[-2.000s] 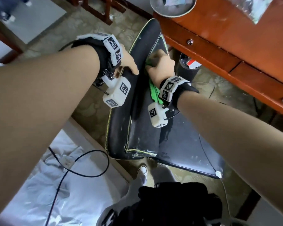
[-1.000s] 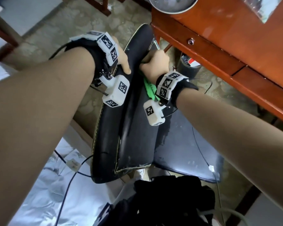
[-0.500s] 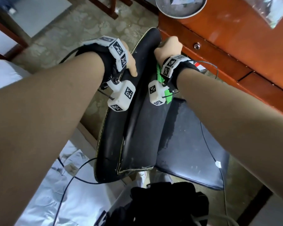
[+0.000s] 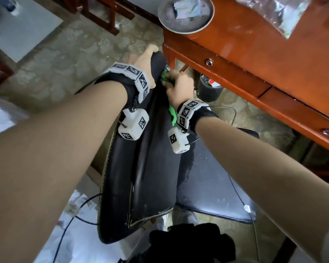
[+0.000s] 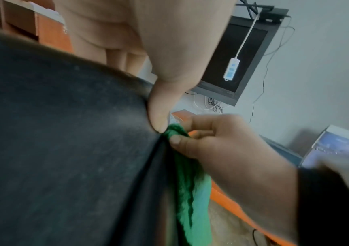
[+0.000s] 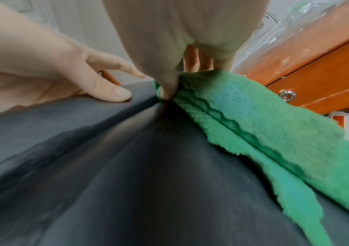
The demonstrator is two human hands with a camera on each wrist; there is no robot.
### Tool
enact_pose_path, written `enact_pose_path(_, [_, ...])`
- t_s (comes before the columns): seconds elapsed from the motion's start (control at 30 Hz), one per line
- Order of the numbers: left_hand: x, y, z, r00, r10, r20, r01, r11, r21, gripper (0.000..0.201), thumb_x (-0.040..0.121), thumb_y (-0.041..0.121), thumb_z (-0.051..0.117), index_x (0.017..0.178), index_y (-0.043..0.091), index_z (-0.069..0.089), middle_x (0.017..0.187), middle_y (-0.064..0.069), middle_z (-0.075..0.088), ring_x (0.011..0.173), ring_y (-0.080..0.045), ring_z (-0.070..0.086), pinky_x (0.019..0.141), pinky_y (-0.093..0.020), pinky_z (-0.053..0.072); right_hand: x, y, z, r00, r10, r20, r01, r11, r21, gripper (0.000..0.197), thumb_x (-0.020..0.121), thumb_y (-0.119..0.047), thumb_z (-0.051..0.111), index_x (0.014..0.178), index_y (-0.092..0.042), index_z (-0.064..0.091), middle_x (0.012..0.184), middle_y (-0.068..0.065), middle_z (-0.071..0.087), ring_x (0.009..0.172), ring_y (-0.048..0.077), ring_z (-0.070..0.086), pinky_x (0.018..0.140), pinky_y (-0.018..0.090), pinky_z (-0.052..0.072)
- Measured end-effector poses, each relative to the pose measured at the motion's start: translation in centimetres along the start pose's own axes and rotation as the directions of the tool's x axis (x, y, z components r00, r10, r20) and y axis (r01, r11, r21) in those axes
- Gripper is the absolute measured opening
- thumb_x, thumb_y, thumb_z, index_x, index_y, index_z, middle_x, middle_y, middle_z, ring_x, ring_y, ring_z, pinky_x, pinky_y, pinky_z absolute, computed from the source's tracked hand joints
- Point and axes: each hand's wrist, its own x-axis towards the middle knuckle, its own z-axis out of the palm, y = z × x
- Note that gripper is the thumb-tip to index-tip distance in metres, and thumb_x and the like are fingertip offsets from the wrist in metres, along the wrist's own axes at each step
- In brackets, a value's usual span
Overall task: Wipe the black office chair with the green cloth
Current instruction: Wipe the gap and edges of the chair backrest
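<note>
Head view: the black office chair (image 4: pixel 152 168) is seen from above with its backrest top edge right by the corner of a wooden desk (image 4: pixel 254 59). The left hand (image 4: pixel 143 63) is wrapped over the top edge of the backrest, fingers curled round the far side, thumb on the near face. The right hand (image 4: pixel 179 86) is closed on the green cloth (image 4: pixel 166 77), bunched against the backrest just beside the left hand, with a strip of cloth trailing down under the wrist. A grey round dish (image 4: pixel 185 15) is sat on the desk corner, and a dark cylinder thing (image 4: pixel 209 89) is tucked under the desk.

Left wrist view: the left thumb (image 5: pixel 159 116) is pressed onto the chair's black surface (image 5: pixel 64 149), its tip touching the cloth (image 5: pixel 192 199). The right hand (image 5: pixel 222 146) is seen with fingers curled and the cloth pinched under the thumb, the rest hanging down along the chair edge. A white power strip (image 5: pixel 230 69) is dangling in the background.

Right wrist view: the cloth (image 6: pixel 264 124) is gripped at its top by the right hand (image 6: pixel 182 41) and laid down the chair face (image 6: pixel 127 166). The left hand (image 6: pixel 53 71) is resting on the edge, thumb flat.
</note>
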Motion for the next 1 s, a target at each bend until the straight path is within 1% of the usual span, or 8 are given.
enact_pose_path(0.07, [0.6, -0.5, 0.3, 0.996, 0.080, 0.031, -0.080, 0.997, 0.001, 0.079, 0.086, 0.002, 0.071, 0.151, 0.023, 0.032, 0.122, -0.001, 0.047, 0.106, -0.022, 0.051, 0.075, -0.017, 0.032, 1.0, -0.3, -0.4, 1.000, 0.023, -0.006, -0.023, 1.000, 0.014, 0.025, 0.089, -0.015, 0.061, 0.112, -0.015, 0.070, 0.114, 0.013, 0.068, 0.107, 0.032, 0.061, 0.091, 0.032, 0.045])
enact_pose_path(0.13, [0.7, -0.6, 0.3, 0.991, 0.127, 0.041, -0.128, 0.991, 0.026, 0.077, 0.085, 0.002, 0.069, 0.151, 0.024, 0.036, 0.143, -0.004, 0.049, 0.126, -0.027, 0.049, 0.095, -0.025, 0.037, 2.0, -0.6, -0.6, 0.996, 0.084, -0.032, -0.083, 0.996, 0.033, 0.026, 0.087, -0.015, 0.062, 0.112, -0.015, 0.070, 0.111, 0.012, 0.070, 0.107, 0.033, 0.062, 0.091, 0.033, 0.048])
enact_pose_path(0.2, [1.5, -1.1, 0.6, 0.991, 0.108, 0.084, -0.114, 0.991, 0.070, 0.073, 0.085, 0.003, 0.069, 0.150, 0.025, 0.041, 0.149, -0.008, 0.046, 0.132, -0.030, 0.045, 0.101, -0.023, 0.032, 2.8, -0.8, -0.7, 0.991, 0.122, -0.053, -0.118, 0.991, 0.065, 0.026, 0.083, -0.016, 0.062, 0.107, -0.016, 0.072, 0.107, 0.010, 0.072, 0.105, 0.032, 0.064, 0.090, 0.034, 0.051])
enact_pose_path(0.37, [1.0, -1.2, 0.2, 0.997, 0.059, 0.041, -0.065, 0.982, 0.179, 0.074, 0.070, 0.028, 0.077, 0.134, 0.050, 0.048, 0.132, -0.008, 0.060, 0.114, -0.040, 0.056, 0.094, -0.042, 0.046, 0.8, -0.2, 0.8, 1.000, 0.010, -0.016, -0.009, 0.998, 0.067, 0.022, 0.083, -0.014, 0.060, 0.102, -0.013, 0.071, 0.106, 0.011, 0.069, 0.097, 0.030, 0.064, 0.084, 0.032, 0.048])
enact_pose_path(0.53, [0.6, -1.4, 0.1, 0.999, 0.007, 0.044, -0.014, 0.987, 0.161, 0.076, 0.060, 0.037, 0.078, 0.129, 0.052, 0.047, 0.123, -0.009, 0.063, 0.109, -0.039, 0.059, 0.092, -0.047, 0.052, -0.3, 0.1, 1.7, 0.993, -0.116, 0.003, 0.116, 0.993, 0.038, 0.017, 0.082, -0.012, 0.059, 0.095, -0.009, 0.070, 0.097, 0.012, 0.066, 0.087, 0.031, 0.063, 0.072, 0.028, 0.035])
enact_pose_path(0.7, [0.2, -1.8, 0.3, 1.000, 0.020, 0.016, -0.022, 0.989, 0.147, 0.071, 0.071, 0.024, 0.078, 0.133, 0.045, 0.052, 0.123, -0.008, 0.065, 0.112, -0.038, 0.058, 0.096, -0.045, 0.050, 2.9, -0.6, 1.3, 0.997, 0.062, -0.042, -0.056, 0.991, 0.124, 0.016, 0.081, -0.014, 0.060, 0.094, -0.012, 0.069, 0.094, 0.008, 0.072, 0.089, 0.028, 0.066, 0.077, 0.027, 0.046])
enact_pose_path(0.83, [0.4, -2.0, 0.5, 1.000, 0.022, 0.010, -0.024, 0.988, 0.150, 0.072, 0.071, 0.024, 0.078, 0.133, 0.046, 0.051, 0.124, -0.008, 0.066, 0.114, -0.038, 0.057, 0.095, -0.043, 0.049, 5.1, -1.1, 1.2, 0.983, 0.179, -0.042, -0.171, 0.974, 0.145, 0.011, 0.082, -0.018, 0.059, 0.090, -0.015, 0.067, 0.091, 0.006, 0.071, 0.090, 0.026, 0.065, 0.071, 0.023, 0.042])
enact_pose_path(1.0, [0.6, -2.0, 0.7, 1.000, -0.006, 0.015, 0.004, 0.989, 0.145, 0.074, 0.068, 0.027, 0.079, 0.131, 0.050, 0.049, 0.123, -0.010, 0.065, 0.112, -0.039, 0.058, 0.093, -0.045, 0.051, 5.8, -0.8, 1.0, 0.964, 0.263, -0.026, -0.252, 0.942, 0.220, 0.018, 0.080, -0.022, 0.061, 0.093, -0.015, 0.070, 0.095, 0.007, 0.071, 0.097, 0.026, 0.064, 0.080, 0.026, 0.050])
